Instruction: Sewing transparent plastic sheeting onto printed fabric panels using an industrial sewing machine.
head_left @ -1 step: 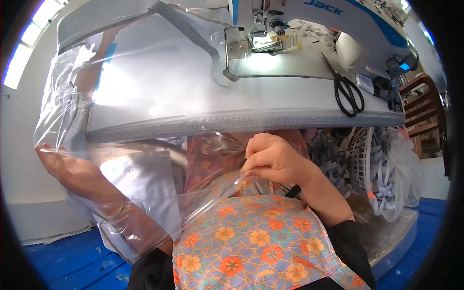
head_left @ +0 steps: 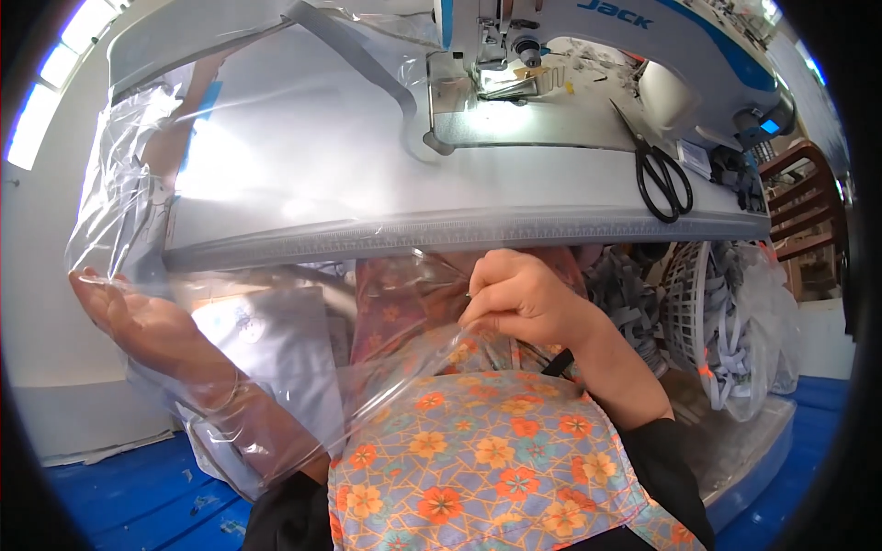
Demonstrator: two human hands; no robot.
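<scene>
A sheet of clear plastic film [head_left: 404, 386] stretches across my lap, over my left forearm and up along the table's left end. I cannot tell if it is a bag or a single layer. My left hand [head_left: 138, 317] lies palm up beneath or within the film, fingers stretched out and apart, near the table's front left corner. Just before the table edge, my right hand [head_left: 524, 298] pinches the film's edge between thumb and bent fingers. Below the table, on the left, is folded white cloth [head_left: 299, 358], partly seen through the plastic.
A sewing machine [head_left: 671, 37] stands at the back of the white table [head_left: 303, 174]. A ruler strip [head_left: 441, 230] runs along the front edge. Black-handled scissors [head_left: 663, 179] lie at right, a grey strap [head_left: 354, 55] at far left. A basket [head_left: 684, 308] of fabric strips stands below right.
</scene>
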